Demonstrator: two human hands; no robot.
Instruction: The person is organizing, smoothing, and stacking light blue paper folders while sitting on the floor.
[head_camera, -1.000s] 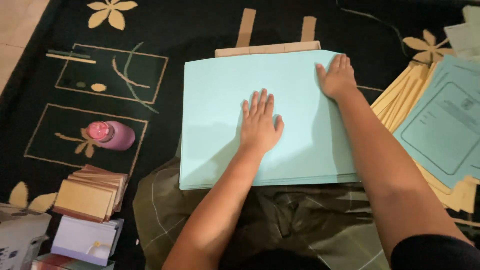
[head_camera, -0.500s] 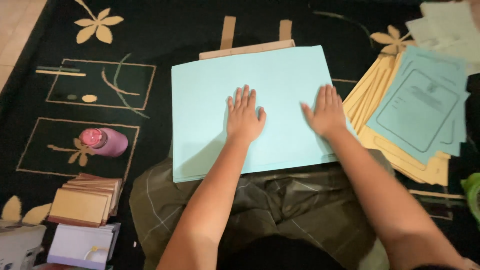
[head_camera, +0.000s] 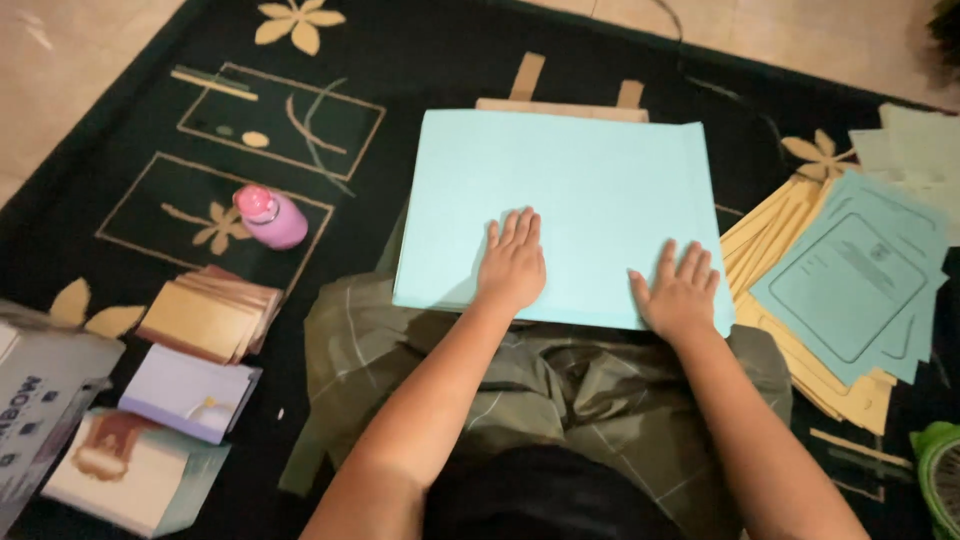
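A large light blue paper sheet (head_camera: 590, 190) lies flat over a wooden board (head_camera: 560, 105) in front of my lap. My left hand (head_camera: 513, 260) rests palm down on the sheet's lower middle, fingers spread. Palm down too, my right hand (head_camera: 680, 290) presses the sheet's lower right corner. Neither hand grips anything.
A pile of yellow and teal printed folders (head_camera: 850, 290) fans out at the right. A pink bottle (head_camera: 270, 217) lies on the dark flowered rug (head_camera: 130, 200) at the left. Stacks of tan cards (head_camera: 205, 315), small booklets (head_camera: 190, 392) and a box (head_camera: 40, 400) sit lower left.
My right hand has slid from the sheet's top right corner down to its lower right corner. The left hand stayed near the sheet's middle. The view shifted.
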